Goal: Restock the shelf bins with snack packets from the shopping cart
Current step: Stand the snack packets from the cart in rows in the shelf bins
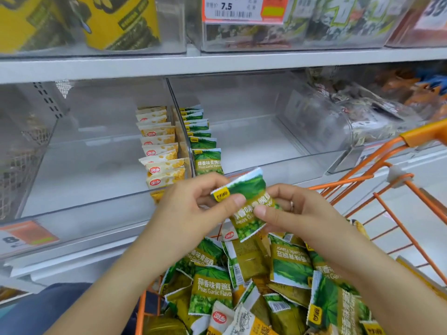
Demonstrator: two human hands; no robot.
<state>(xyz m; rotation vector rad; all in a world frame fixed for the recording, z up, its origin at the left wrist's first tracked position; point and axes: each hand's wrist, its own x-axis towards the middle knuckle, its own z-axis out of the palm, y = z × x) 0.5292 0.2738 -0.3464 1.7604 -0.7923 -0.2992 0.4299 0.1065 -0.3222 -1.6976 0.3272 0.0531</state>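
Note:
Both my hands hold one green pea snack packet (249, 189) above the orange shopping cart (396, 180). My left hand (193, 209) pinches its upper left corner by the yellow logo. My right hand (295, 211) pinches its lower right side. The cart below holds several green pea packets (210, 291) and a few yellow-white ones (220, 317). In the clear right shelf bin (266, 146), a row of green packets (205, 155) stands along its left wall. The left bin (84, 165) has a row of yellow-white packets (162, 153) along its right wall.
A clear divider (180, 124) separates the two bins. The upper shelf (217, 61) carries bins of yellow and green bags with a price tag (232, 8). Another bin of mixed packets (362, 110) sits at the right. A wire basket (17, 165) is at the far left.

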